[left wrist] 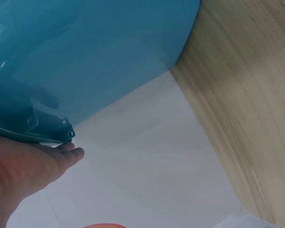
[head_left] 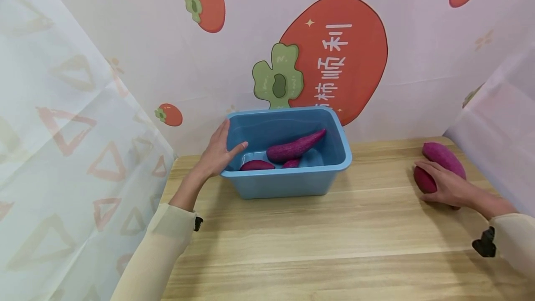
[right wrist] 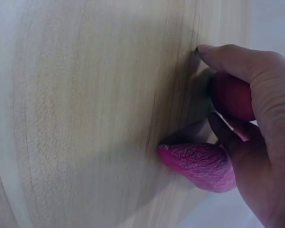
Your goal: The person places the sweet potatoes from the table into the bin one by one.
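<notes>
My left hand (head_left: 217, 152) holds the left rim of a blue plastic bin (head_left: 284, 182), its thumb reaching inside and its fingers outside; the left wrist view shows the fingers (left wrist: 71, 154) beneath the rim. Inside the bin lie a long purple sweet potato (head_left: 294, 148), a dark reddish one (head_left: 257, 165) and a partly hidden one (head_left: 291, 163). At the table's right, my right hand (head_left: 449, 187) grips a dark red sweet potato (right wrist: 232, 97), partly covered by the hand. Just behind it rests a brighter purple sweet potato (head_left: 445, 157), whose wrinkled end (right wrist: 199, 164) appears in the right wrist view.
The bin stands on a wooden table (head_left: 313, 240) near its back edge. Behind rises a pale cloth wall (head_left: 234, 73) printed with persimmons. Another patterned sheet (head_left: 83, 152) closes off the left side, and a pale sheet (head_left: 510, 124) borders the right.
</notes>
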Action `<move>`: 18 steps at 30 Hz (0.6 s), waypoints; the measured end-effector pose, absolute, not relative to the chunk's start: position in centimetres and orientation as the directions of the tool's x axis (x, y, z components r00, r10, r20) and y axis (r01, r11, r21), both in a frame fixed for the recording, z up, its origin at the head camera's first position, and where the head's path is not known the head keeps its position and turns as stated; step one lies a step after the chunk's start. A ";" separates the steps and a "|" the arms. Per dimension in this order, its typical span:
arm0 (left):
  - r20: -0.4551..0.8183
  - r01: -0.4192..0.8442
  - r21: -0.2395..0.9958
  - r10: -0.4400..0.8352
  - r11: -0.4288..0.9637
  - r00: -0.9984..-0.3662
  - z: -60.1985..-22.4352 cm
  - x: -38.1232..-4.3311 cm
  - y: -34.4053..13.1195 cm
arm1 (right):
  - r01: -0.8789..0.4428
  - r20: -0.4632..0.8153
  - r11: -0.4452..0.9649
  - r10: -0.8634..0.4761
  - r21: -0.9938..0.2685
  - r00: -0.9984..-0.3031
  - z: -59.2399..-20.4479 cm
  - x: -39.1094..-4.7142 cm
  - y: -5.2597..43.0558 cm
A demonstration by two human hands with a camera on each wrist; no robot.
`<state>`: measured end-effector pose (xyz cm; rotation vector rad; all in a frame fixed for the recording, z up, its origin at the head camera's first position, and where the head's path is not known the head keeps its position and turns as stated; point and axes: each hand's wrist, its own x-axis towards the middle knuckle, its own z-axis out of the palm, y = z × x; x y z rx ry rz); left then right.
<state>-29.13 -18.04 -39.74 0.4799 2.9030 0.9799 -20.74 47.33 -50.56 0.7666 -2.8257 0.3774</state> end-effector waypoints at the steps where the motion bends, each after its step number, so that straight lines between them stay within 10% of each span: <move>1: 0.061 0.277 0.598 0.302 0.752 -0.951 -39.7 -29.1 -18.1 | -0.518 0.249 0.833 -0.469 -0.194 -0.848 -50.6 -20.7 47.3; 18: 0.066 0.280 0.600 0.302 0.750 -0.951 -39.7 -29.1 -18.1 | -0.530 0.270 0.829 -0.476 -0.181 -0.837 -50.9 -21.3 47.6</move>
